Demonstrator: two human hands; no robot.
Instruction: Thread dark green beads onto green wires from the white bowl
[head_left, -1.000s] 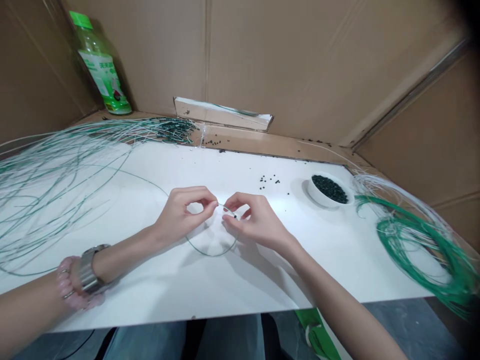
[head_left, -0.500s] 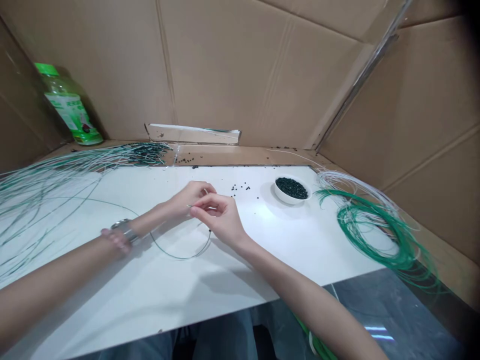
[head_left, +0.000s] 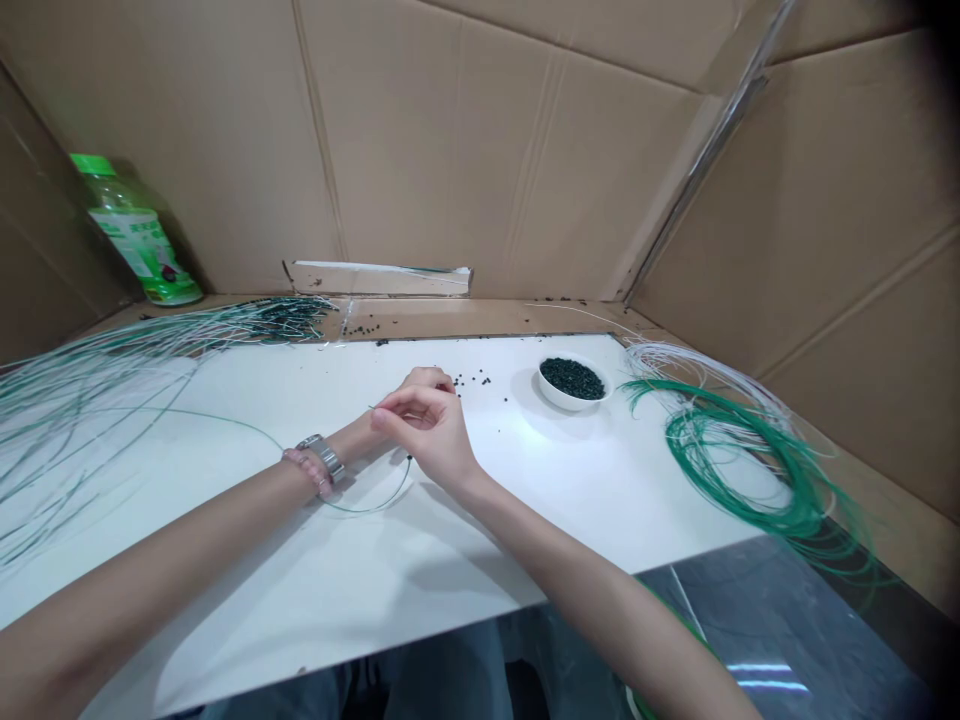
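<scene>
My right hand (head_left: 431, 430) is closed in a pinch on a thin green cord (head_left: 373, 509), whose short tip sticks out past the fingertips. The cord loops down over the white tabletop, with a dark bead (head_left: 409, 458) on it below the hand. Just behind, my left hand (head_left: 429, 377) is bent with its fingers curled down beside loose dark beads (head_left: 475, 379). The right hand covers most of it, so anything in its fingers is hidden. A white bowl (head_left: 571, 404) full of dark green beads stands to the right of both hands.
Green and white cords with beaded ends (head_left: 289, 318) spread along the left. Coiled green cord (head_left: 795, 510) and white cord (head_left: 720, 360) lie at the right. A green bottle (head_left: 142, 245) leans at the back left. Cardboard walls (head_left: 420, 150) enclose the white table (head_left: 360, 610).
My left hand and forearm have moved right, toward the loose beads and further behind my right hand. The right hand still pinches the cord. The view has shifted slightly.
</scene>
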